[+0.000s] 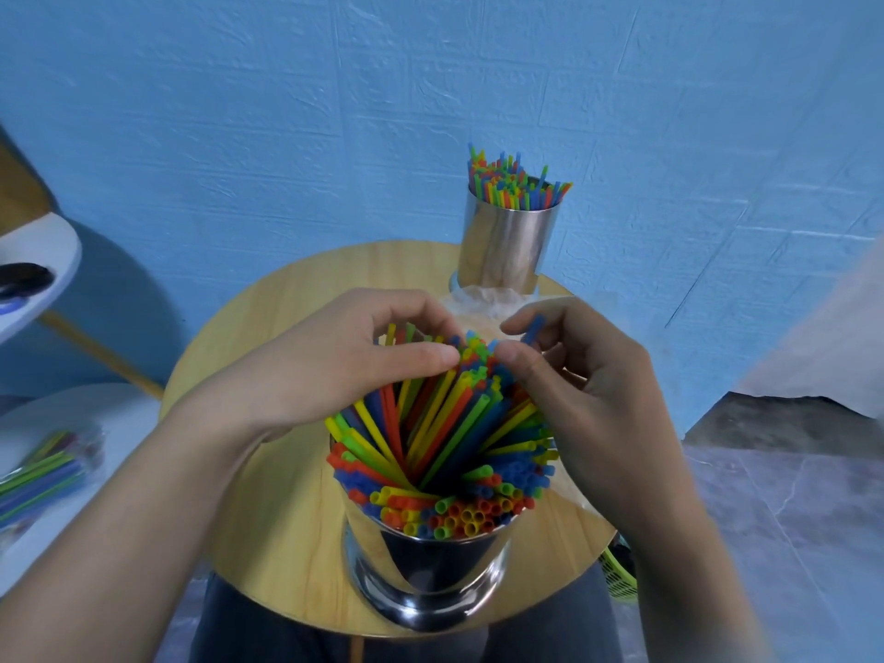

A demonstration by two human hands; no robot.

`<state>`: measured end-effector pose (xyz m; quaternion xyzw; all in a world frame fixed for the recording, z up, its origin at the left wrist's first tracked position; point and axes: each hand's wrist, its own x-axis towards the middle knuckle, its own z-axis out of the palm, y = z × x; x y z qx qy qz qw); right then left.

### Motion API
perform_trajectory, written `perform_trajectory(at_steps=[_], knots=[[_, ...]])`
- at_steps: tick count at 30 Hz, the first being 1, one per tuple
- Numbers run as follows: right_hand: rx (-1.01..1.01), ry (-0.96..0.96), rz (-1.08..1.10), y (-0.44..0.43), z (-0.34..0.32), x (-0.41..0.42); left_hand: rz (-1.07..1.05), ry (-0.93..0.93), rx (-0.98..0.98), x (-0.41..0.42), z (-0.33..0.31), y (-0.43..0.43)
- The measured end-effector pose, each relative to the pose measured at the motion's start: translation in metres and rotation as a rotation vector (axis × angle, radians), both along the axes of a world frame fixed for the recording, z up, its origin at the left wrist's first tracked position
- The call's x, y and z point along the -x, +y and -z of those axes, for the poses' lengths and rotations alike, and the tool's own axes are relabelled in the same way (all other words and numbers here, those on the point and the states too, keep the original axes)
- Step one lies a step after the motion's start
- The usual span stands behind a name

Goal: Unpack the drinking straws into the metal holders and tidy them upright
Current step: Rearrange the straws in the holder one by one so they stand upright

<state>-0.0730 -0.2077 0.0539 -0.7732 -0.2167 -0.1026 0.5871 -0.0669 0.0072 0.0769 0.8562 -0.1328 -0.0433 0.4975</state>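
Observation:
A shiny metal holder (425, 571) stands at the near edge of the round wooden table (268, 318), packed with coloured straws (445, 437) that lean away from me. My left hand (335, 361) curls over the far tips of the straws, thumb and fingers round a bunch of them. My right hand (569, 375) pinches straw tips from the right, with a blue straw (532, 330) between its fingers. A second metal holder (507, 246) with upright straws (514, 184) stands at the table's far edge.
Crumpled clear plastic wrapping (483, 299) lies in front of the far holder. A packet of straws (43, 471) rests on a white surface at the left. A blue wall is behind the table, and a green basket (619, 576) sits low at the right.

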Motion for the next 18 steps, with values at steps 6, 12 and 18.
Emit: perform_trajectory(at_steps=[6,12,18], knots=[[0.049,0.004,-0.02,-0.0025,0.0,-0.0012,0.062,0.006,-0.014,-0.0015,-0.0022,0.0002],[0.094,-0.01,-0.02,-0.0034,0.0018,0.0001,0.12,0.023,-0.052,-0.0009,-0.0045,0.0021],[0.111,-0.011,-0.02,-0.0053,0.0034,-0.0001,0.107,-0.023,-0.118,0.0028,-0.0077,-0.0015]])
